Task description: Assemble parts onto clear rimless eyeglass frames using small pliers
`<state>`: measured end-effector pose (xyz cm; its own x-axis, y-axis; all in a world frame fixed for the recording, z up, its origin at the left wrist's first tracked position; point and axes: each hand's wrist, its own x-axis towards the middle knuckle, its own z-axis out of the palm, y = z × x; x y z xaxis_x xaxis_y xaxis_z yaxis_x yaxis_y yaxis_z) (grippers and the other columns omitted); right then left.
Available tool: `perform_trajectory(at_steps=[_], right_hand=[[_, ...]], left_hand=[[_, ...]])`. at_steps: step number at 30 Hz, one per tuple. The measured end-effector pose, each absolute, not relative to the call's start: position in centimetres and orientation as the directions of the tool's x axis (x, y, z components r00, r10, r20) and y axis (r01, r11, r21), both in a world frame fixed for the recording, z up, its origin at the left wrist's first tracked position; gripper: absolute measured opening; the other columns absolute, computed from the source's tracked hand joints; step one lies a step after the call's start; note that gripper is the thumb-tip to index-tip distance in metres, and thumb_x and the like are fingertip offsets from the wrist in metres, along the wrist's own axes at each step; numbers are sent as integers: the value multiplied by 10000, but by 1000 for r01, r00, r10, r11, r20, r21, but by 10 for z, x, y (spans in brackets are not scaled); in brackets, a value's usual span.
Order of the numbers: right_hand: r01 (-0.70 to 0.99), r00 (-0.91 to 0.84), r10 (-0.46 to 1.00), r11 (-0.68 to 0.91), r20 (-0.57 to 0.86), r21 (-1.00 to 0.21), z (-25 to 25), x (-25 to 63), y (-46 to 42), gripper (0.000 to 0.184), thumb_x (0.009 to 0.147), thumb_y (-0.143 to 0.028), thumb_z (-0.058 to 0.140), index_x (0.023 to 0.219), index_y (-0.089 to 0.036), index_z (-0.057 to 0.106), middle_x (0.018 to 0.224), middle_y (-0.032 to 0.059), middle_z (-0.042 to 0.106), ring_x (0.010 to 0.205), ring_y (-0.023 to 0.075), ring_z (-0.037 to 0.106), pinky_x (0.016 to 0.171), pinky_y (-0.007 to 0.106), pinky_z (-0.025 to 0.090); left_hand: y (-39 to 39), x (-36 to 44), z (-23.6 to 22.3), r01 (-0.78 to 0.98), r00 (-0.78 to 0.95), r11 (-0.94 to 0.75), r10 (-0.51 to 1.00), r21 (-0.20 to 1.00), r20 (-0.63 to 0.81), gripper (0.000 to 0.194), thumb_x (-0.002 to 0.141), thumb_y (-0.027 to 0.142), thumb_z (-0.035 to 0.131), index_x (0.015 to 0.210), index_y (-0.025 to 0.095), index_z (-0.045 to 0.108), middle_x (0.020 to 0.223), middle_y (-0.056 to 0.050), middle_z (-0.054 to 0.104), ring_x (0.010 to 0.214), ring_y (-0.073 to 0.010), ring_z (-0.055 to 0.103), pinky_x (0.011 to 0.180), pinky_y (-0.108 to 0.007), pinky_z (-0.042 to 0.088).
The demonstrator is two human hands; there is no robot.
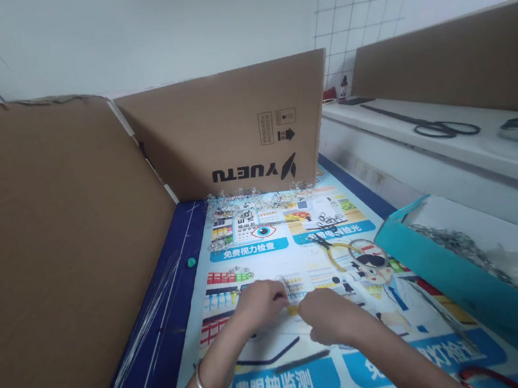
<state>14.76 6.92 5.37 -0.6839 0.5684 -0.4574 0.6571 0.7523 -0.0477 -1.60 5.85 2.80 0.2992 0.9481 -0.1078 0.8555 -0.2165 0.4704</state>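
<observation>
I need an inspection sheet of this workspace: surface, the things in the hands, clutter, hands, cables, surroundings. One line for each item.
Surface: printed poster with eye-care pictures, lying flat on a blue table.
Things in work: small wire piece between both hands; too small to identify.
Clutter: shiny small parts along the box foot; pliers with yellow handles; teal tray holding chain; green bit.
Hands: left hand and right hand both pinch the wire piece; bracelet on left wrist.
Cables: nothing seen.
Surroundings: cardboard box marked YUETU, cardboard wall, scissors on the white shelf.
</observation>
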Motion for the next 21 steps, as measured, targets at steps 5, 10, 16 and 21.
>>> perform_trajectory(at_steps=[5,10,16,21], right_hand=[[731,-611,659,682,-438,6,48,153,79,245,652,-148,524,850,-114,665,844,161,663,810,261,623,638,293,438],[756,-600,687,655,-410,-10,49,160,85,241,698,-151,487,856,-101,662,851,177,657,804,258,623,644,308,445],[757,-602,693,654,-397,-7,48,161,88,278,695,-141,471,896,-95,657,869,182,656,807,265,623,635,323,452],[744,-622,680,667,-389,-24,45,163,88,263,666,-150,476,841,-110,668,805,162,664,772,266,629,594,303,438]], left_hand=[[32,8,38,887,462,-442,857,138,-227,195,723,236,490,788,155,655,798,-103,671,706,-231,624,596,-278,442],[22,21,39,857,506,-515,824,35,-254,247,738,91,404,764,119,648,750,-125,666,666,-231,626,581,-299,467],[25,18,34,839,534,-543,808,35,-248,227,744,108,420,727,117,646,721,-126,668,651,-220,629,585,-285,472],[29,13,30,834,549,-547,808,72,-215,216,729,145,430,709,127,644,702,-130,664,625,-246,625,563,-307,458]])
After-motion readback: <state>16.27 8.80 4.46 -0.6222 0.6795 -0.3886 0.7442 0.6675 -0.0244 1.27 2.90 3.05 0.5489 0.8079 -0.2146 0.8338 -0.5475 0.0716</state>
